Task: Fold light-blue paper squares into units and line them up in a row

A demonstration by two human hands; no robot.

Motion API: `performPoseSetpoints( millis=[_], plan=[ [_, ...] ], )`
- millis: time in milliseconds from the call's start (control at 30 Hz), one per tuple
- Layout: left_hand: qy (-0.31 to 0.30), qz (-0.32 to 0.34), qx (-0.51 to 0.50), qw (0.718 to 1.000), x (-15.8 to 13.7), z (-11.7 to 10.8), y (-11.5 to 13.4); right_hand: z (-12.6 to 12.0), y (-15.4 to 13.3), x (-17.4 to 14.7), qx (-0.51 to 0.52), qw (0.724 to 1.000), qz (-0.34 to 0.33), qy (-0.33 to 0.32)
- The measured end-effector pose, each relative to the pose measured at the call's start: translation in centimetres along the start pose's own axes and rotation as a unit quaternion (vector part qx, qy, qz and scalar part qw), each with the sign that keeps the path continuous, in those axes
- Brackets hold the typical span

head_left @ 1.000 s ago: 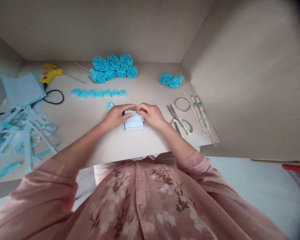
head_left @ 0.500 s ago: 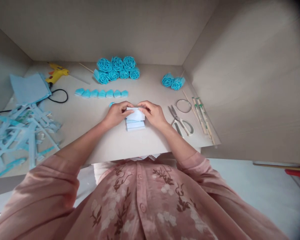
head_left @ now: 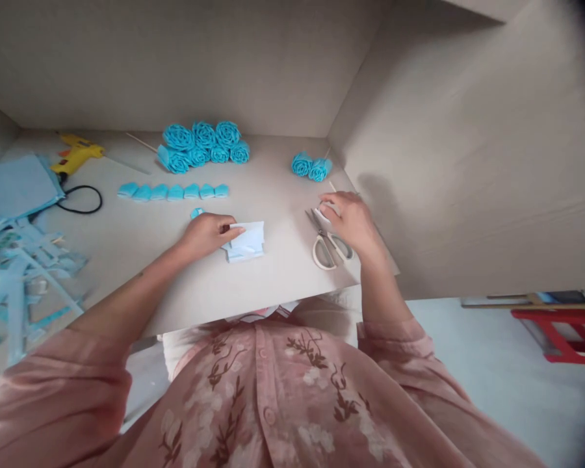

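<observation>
My left hand (head_left: pixel 207 234) pinches a folded piece of pale blue crepe paper (head_left: pixel 247 239) between thumb and fingers, just above the table. Another pale blue piece (head_left: pixel 246 255) shows below it. My right hand (head_left: pixel 348 220) is at the right, its thumb and fingers apart, over the spot of a thin ring that it mostly hides. Scissors (head_left: pixel 325 242) with white handles lie beside it, blades slightly apart. A small blue rolled piece (head_left: pixel 196 212) rests behind my left hand.
A row of blue petal pieces (head_left: pixel 174 192), blue paper roses (head_left: pixel 203 146) and two more roses (head_left: pixel 311 167) lie farther back. At left are a yellow glue gun (head_left: pixel 80 153), blue sheets (head_left: pixel 17 185) and paper strips (head_left: pixel 29 260). A wall (head_left: pixel 443 162) rises at right.
My right hand has let go of the paper and moved right to the scissors and ring. My left hand still holds the paper. The view has turned right.
</observation>
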State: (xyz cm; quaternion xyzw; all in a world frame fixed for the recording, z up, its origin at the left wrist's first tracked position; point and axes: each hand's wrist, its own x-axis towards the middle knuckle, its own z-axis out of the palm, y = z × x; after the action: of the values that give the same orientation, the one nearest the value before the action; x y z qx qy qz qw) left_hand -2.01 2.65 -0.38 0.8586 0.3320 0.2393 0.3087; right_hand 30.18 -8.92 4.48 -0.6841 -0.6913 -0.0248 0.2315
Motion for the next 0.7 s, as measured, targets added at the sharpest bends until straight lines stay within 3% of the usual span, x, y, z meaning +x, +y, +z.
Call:
performPoseSetpoints(
  millis=[67, 167, 267, 367, 500, 700],
  plan=[
    [0.046, 0.046, 0.056, 0.996, 0.1, -0.2, 0.0, 0.6, 2.4, -1.0, -0.052, 0.997, 0.030, -0.052],
    [0.108, 0.090, 0.064, 0.988, 0.3, -0.5, 0.4, 1.6, 4.0, -1.9, -0.087, 0.991, 0.066, -0.080],
    [0.131, 0.118, 0.062, 0.982, 0.2, -0.6, 1.1, 1.6, 2.8, -1.8, -0.063, 0.994, 0.068, -0.052],
    [0.137, 0.136, 0.056, 0.980, -0.4, -0.8, 2.2, 0.8, -0.4, -1.3, 0.061, 0.997, 0.025, -0.042],
    [0.102, 0.126, -0.026, 0.987, -1.2, -0.7, 3.6, 0.3, -4.9, -0.6, 0.212, 0.968, -0.052, -0.122],
    [0.007, 0.158, -0.106, 0.982, -0.9, 0.3, 3.5, 1.6, -7.6, 0.3, 0.228, 0.957, -0.101, -0.147]
  ],
)
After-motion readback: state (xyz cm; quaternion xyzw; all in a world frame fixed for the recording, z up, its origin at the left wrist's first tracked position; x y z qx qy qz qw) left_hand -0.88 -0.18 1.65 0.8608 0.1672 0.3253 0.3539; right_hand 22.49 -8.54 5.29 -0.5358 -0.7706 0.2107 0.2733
